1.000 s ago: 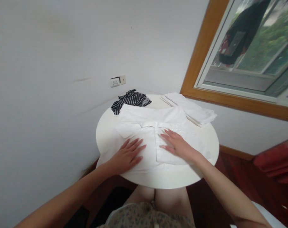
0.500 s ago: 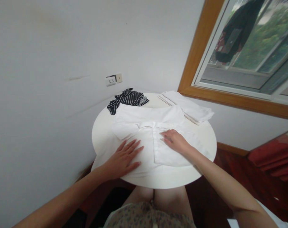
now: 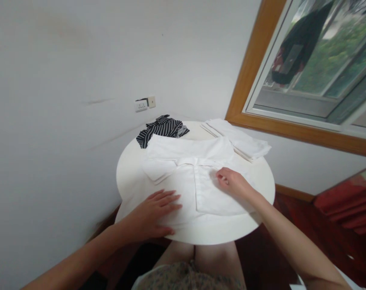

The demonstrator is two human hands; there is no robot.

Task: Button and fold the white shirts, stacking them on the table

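A white garment [image 3: 183,181] lies spread on a round white table [image 3: 213,237], its upper part folded over and a straight edge running down the middle. My left hand [image 3: 160,211] rests flat near the garment's lower left, fingers stretched out, holding nothing. Over the right half of the garment is my right hand [image 3: 232,181], its fingers curled together and casting a shadow on the cloth. What those fingers hold, if anything, is hidden.
Black-and-white striped cloth [image 3: 163,129] lies crumpled at the table's back left. Folded white cloth [image 3: 237,139] is stacked at the back right. A wall with a socket [image 3: 141,106] stands behind, and a wood-framed window [image 3: 237,108] is to the right.
My right hand has shifted right, and its fingers have curled in from lying on the cloth. My left hand has slid slightly toward me, still flat.
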